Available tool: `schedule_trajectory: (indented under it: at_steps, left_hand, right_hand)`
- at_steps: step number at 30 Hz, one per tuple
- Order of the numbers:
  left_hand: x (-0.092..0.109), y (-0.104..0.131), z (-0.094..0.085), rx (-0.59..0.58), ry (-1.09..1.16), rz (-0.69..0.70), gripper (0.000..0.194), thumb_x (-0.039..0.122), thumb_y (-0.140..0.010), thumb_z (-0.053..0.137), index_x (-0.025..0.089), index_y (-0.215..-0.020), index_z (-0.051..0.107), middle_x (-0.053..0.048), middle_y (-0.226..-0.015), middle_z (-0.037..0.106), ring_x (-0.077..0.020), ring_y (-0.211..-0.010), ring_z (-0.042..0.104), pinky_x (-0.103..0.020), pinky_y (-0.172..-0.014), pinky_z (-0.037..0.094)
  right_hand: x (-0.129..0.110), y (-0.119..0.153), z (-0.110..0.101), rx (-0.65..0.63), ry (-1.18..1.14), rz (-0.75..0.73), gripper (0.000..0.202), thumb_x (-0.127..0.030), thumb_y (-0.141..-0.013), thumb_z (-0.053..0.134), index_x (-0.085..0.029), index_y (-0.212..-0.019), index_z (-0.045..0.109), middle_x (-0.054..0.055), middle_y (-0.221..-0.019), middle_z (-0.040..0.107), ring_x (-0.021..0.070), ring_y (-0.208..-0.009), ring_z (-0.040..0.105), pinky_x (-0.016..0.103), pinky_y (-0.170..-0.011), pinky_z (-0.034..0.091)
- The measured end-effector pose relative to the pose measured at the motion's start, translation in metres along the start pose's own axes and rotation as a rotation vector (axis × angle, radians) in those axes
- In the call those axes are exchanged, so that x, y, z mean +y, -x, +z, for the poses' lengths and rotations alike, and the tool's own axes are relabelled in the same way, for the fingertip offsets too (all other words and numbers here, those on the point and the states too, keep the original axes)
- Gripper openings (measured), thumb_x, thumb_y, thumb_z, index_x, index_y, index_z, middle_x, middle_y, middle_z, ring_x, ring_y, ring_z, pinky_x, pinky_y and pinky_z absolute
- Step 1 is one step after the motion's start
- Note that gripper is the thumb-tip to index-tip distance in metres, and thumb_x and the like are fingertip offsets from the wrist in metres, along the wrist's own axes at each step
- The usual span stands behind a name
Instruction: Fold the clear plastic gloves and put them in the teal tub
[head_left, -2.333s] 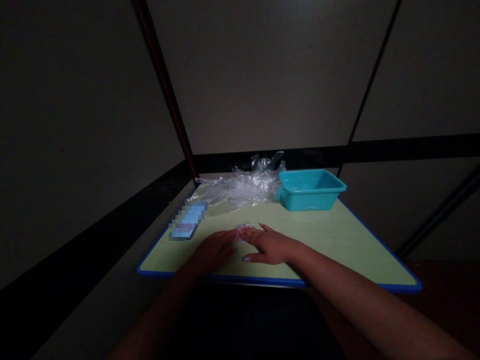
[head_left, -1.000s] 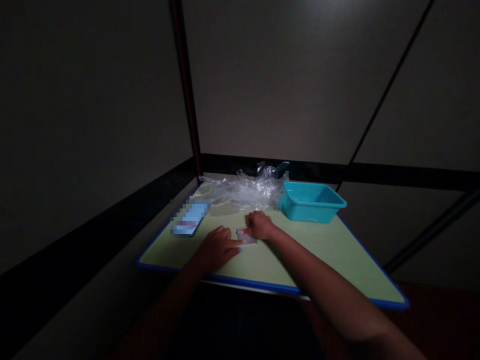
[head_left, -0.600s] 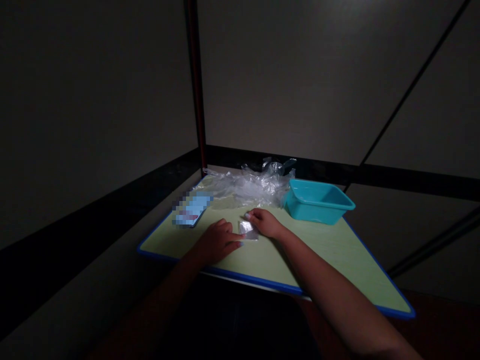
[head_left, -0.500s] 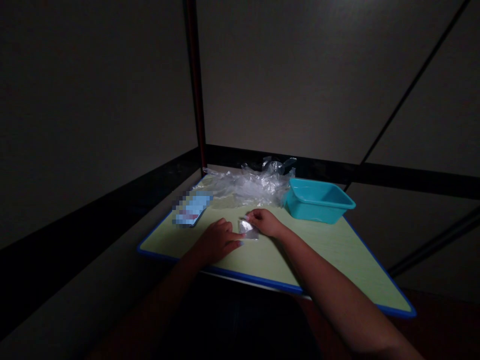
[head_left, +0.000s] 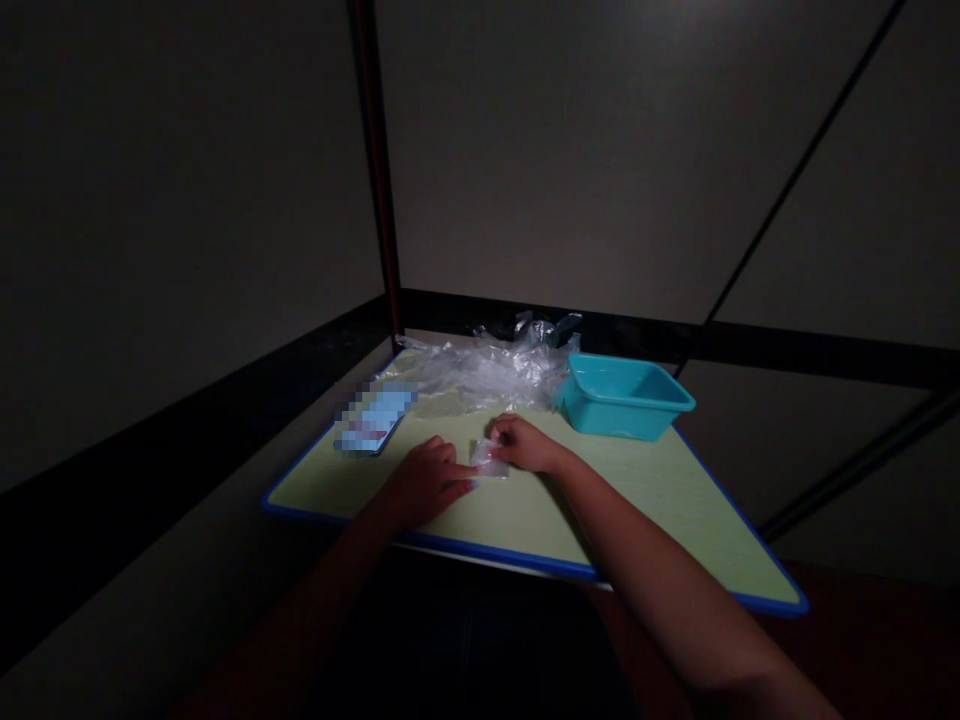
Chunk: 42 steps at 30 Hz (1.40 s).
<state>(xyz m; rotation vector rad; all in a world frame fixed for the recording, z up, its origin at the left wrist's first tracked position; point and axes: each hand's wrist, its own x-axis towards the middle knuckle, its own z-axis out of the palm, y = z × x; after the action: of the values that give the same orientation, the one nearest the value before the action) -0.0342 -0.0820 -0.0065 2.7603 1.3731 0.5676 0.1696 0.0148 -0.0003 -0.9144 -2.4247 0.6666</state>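
A small folded clear plastic bag (head_left: pixel 493 468) lies on the pale green table (head_left: pixel 540 520), between my hands. My right hand (head_left: pixel 520 442) is closed, with thumb and fingertips pinching the upper right part of the bag. From the left, my left hand (head_left: pixel 429 482) reaches in with index finger and thumb stretched out and the other fingers curled. Its index fingertip touches the bag's lower left edge, while the thumb tip rests just below, near the table. Part of the bag is hidden under my right fingers.
A heap of crumpled clear plastic bags (head_left: pixel 487 370) lies along the table's back. The turquoise basin (head_left: pixel 626 410) stands at the back right. A phone (head_left: pixel 379 418), partly pixelated, is at the left. Walls close in behind and to the left.
The view has shifted slightly, so everything sits a little further left. My right thumb has come down onto the small bag and covers more of it. My left hand keeps its place at the edge.
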Motion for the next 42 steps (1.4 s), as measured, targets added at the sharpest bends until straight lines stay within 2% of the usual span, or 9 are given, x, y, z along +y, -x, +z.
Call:
schedule_trajectory:
  at_steps: [5,8,14,20,26,32,37,42]
  left_hand:
    - [-0.001,0.001,0.002,-0.005,-0.006,0.003,0.031,0.039,-0.091,0.043,0.027,-0.11,0.066,-0.004,-0.079,0.052,-0.0197,-0.081,0.044,-0.033,-0.073,0.036]
    - [-0.003,0.001,0.003,-0.013,-0.016,0.006,0.032,0.039,-0.091,0.043,0.027,-0.11,0.065,-0.004,-0.079,0.052,-0.0201,-0.082,0.044,-0.033,-0.072,0.035]
    - [-0.005,0.0,0.005,-0.033,-0.024,-0.002,0.03,0.038,-0.091,0.045,0.029,-0.111,0.064,-0.004,-0.08,0.052,-0.0196,-0.082,0.044,-0.033,-0.073,0.035]
    - [-0.004,0.001,0.005,-0.041,-0.045,-0.023,0.03,0.039,-0.091,0.044,0.03,-0.111,0.064,-0.004,-0.082,0.053,-0.0198,-0.084,0.045,-0.034,-0.075,0.034]
    - [-0.005,0.001,0.006,-0.037,-0.029,-0.047,0.031,0.041,-0.091,0.042,0.03,-0.109,0.065,-0.004,-0.082,0.054,-0.0197,-0.083,0.045,-0.035,-0.077,0.033]
    - [-0.003,0.001,0.003,-0.043,-0.043,-0.04,0.034,0.044,-0.09,0.042,0.03,-0.113,0.063,-0.004,-0.083,0.053,-0.0206,-0.083,0.045,-0.035,-0.076,0.034]
    - [-0.004,0.002,0.004,0.035,-0.009,-0.04,0.043,0.045,-0.09,0.042,0.021,-0.122,0.055,-0.007,-0.094,0.055,-0.0219,-0.09,0.046,-0.037,-0.083,0.036]
    - [-0.003,0.003,0.007,0.208,-0.085,-0.139,0.036,0.041,-0.087,0.047,0.019,-0.113,0.061,-0.009,-0.099,0.055,-0.0242,-0.096,0.045,-0.041,-0.086,0.038]
  right_hand:
    - [-0.008,0.004,0.001,0.021,-0.015,0.163,0.017,-0.03,-0.077,0.061,-0.014,-0.08,0.057,-0.001,-0.066,0.056,0.0102,-0.058,0.046,0.022,-0.054,0.033]
    - [-0.012,0.004,-0.001,-0.019,0.046,0.203,0.02,-0.033,-0.081,0.059,-0.013,-0.075,0.06,0.0,-0.064,0.057,0.0099,-0.057,0.046,0.022,-0.053,0.031]
    - [-0.021,0.008,-0.008,-0.122,0.334,0.165,0.033,-0.041,-0.085,0.054,-0.014,-0.068,0.065,0.004,-0.062,0.061,0.0115,-0.054,0.044,0.025,-0.052,0.027]
    - [-0.026,0.012,-0.009,-0.176,0.464,0.126,0.031,-0.039,-0.085,0.054,-0.013,-0.075,0.069,0.008,-0.073,0.068,0.0132,-0.06,0.051,0.026,-0.054,0.027]
    - [-0.03,0.011,-0.002,-0.104,0.549,0.258,0.044,-0.05,-0.089,0.042,-0.015,-0.086,0.07,0.011,-0.081,0.07,0.0165,-0.067,0.058,0.026,-0.053,0.028]
    - [-0.03,0.008,0.006,-0.091,0.566,0.288,0.041,-0.048,-0.09,0.042,-0.018,-0.09,0.07,0.011,-0.086,0.07,0.0194,-0.074,0.061,0.026,-0.057,0.032]
    - [-0.029,0.008,0.007,-0.06,0.525,0.27,0.033,-0.043,-0.088,0.048,-0.018,-0.086,0.07,0.01,-0.083,0.07,0.0189,-0.072,0.061,0.027,-0.057,0.032]
    - [-0.026,0.006,0.006,0.012,0.422,0.253,0.03,-0.041,-0.087,0.053,-0.018,-0.077,0.069,0.008,-0.075,0.068,0.0164,-0.064,0.056,0.027,-0.054,0.027]
